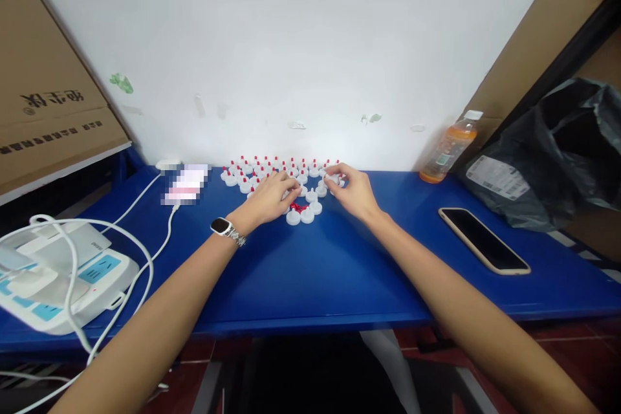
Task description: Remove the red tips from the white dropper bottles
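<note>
White round nozzle caps (245,186), many topped with small red tips, stand grouped on the blue table against the wall. Over the left part of that group is my left hand (272,197), its fingers curled and thumb drawn in; whatever lies between them is hidden. My right hand (358,193) pinches a white cap (332,178) between thumb and fingers at the group's right side. Between the hands, several white caps without red tips (307,215) sit nearest me. Loose red tips (301,207) lie in a small heap just behind these caps.
On the left are a power strip (116,281) with looped white cables and a blurred flat item (188,184). To the right lie a phone (485,240), an orange drink bottle (447,149) and a dark plastic bag (548,149). Cardboard (53,65) leans at the left.
</note>
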